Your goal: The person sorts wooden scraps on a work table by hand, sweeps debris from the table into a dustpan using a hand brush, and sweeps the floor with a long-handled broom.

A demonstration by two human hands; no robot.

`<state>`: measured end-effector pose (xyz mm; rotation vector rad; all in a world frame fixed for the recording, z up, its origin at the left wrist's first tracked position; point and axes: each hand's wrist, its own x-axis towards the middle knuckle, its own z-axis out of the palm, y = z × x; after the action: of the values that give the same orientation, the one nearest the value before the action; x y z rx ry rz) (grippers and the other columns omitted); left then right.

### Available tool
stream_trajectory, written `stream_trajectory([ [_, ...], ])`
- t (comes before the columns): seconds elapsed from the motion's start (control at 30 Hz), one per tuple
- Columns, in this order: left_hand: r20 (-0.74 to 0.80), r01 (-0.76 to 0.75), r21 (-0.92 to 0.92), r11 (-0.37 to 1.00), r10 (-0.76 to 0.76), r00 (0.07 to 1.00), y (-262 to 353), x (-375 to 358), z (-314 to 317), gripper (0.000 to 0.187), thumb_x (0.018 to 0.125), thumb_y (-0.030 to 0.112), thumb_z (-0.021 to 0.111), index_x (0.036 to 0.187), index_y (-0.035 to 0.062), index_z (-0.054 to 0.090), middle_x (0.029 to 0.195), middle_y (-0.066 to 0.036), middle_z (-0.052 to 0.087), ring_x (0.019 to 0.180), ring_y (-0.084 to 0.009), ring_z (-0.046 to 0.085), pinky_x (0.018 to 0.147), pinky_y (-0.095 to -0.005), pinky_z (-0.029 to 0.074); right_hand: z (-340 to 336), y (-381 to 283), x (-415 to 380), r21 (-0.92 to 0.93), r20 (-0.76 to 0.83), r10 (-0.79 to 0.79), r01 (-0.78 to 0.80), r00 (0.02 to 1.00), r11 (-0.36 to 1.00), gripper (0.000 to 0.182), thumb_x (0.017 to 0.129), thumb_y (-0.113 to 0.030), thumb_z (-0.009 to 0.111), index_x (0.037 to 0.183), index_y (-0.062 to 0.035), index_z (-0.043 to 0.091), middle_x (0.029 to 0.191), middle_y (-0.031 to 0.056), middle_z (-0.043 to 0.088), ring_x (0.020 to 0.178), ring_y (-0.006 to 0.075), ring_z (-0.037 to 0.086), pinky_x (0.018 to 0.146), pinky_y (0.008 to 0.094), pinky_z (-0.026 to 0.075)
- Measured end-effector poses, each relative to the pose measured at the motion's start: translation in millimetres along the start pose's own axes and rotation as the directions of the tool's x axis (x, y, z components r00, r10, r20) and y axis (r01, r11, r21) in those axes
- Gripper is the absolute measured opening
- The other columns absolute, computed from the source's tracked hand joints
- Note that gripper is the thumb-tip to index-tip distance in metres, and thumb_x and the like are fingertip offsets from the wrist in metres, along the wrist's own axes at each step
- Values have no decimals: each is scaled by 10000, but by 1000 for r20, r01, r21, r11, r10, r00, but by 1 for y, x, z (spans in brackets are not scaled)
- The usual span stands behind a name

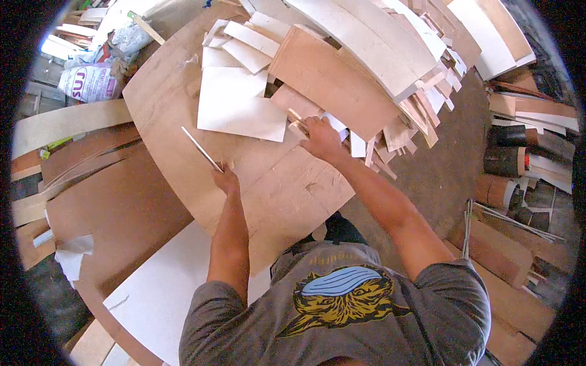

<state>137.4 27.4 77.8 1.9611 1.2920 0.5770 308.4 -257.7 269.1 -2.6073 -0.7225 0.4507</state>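
Note:
My left hand [226,177] is closed around the lower end of a thin white strip [200,146], which points up and to the left above the wooden table [165,91]. At the edge of the pile of cut pieces, my right hand [321,139] has its fingers bent over small wood pieces [297,121]; exactly what they grip is partly hidden. Left of that hand lies a square white panel [238,104]. Just beyond it is a wide brown board [336,79], resting on the pile.
Long pale boards [372,43] lie over the pile at the top. A white printed sack [91,82] stands at the upper left. Brown sheets [116,207] and a large white sheet [165,293] lie at the left. Dark rolls [503,160] and stacked boards are at the right.

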Motion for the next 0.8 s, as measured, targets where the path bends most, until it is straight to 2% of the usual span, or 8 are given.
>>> stream_trajectory([
  [0.2,11,-110,42,993,109,994,-4,5,1,332,922,221,657,1080,-56,566,961,-217,644,916,-368,647,778,-436,501,-36,-25,26,-25,-137,-51,48,989,999,559,710,-300,773,1149,-39,546,1187,168,585,1107,379,546,936,463,484],
  [0.3,-63,-170,-217,961,160,985,4,13,28,349,948,233,630,1100,-68,542,931,-194,626,870,-319,632,763,-405,494,-75,-31,32,-25,-126,-126,123,984,992,530,705,-302,779,1108,-27,571,1167,192,583,1107,385,545,922,461,488],
  [0.4,72,-221,-342,914,260,963,136,-10,15,346,967,243,605,1109,-62,525,926,-156,602,848,-251,587,749,-377,482,-113,-35,35,-43,-158,-127,121,979,992,515,708,-318,780,1069,-1,595,1112,215,621,1065,381,586,882,465,503],
  [0.43,179,-144,-425,894,239,954,180,-18,8,328,970,245,599,1092,-51,528,932,-128,584,845,-211,540,754,-357,469,-138,-40,30,-30,-127,-124,121,984,992,527,700,-326,786,1062,8,599,1083,221,635,1039,380,603,870,465,508],
  [0.5,140,-252,-596,763,407,902,228,-20,34,326,962,226,600,1104,-60,538,978,-138,590,883,-215,563,802,-354,468,-192,-48,22,-6,-65,-127,126,990,992,553,685,-343,799,1050,26,608,1026,232,662,987,379,638,847,465,518],
  [0.57,246,-117,-631,767,341,907,314,-43,28,316,959,209,583,1127,-59,567,1001,-164,627,931,-241,591,854,-354,466,-207,-31,33,-2,-169,-117,118,979,993,607,661,-375,806,1058,39,609,991,242,673,941,379,658,835,457,521],
  [0.63,235,-208,-640,740,445,864,382,-62,29,305,956,209,588,1096,-63,587,994,-173,632,939,-241,594,865,-355,459,-230,-15,47,-17,-234,-114,114,966,993,657,631,-409,814,1059,46,612,967,247,678,914,380,669,821,450,523],
  [0.8,390,-76,-637,767,405,827,508,-102,43,293,929,196,602,1069,-61,599,878,-152,659,758,-203,628,672,-328,497,-306,34,73,-18,-236,-58,55,970,998,692,570,-458,804,1011,52,648,908,251,683,846,349,686,774,425,534],
])
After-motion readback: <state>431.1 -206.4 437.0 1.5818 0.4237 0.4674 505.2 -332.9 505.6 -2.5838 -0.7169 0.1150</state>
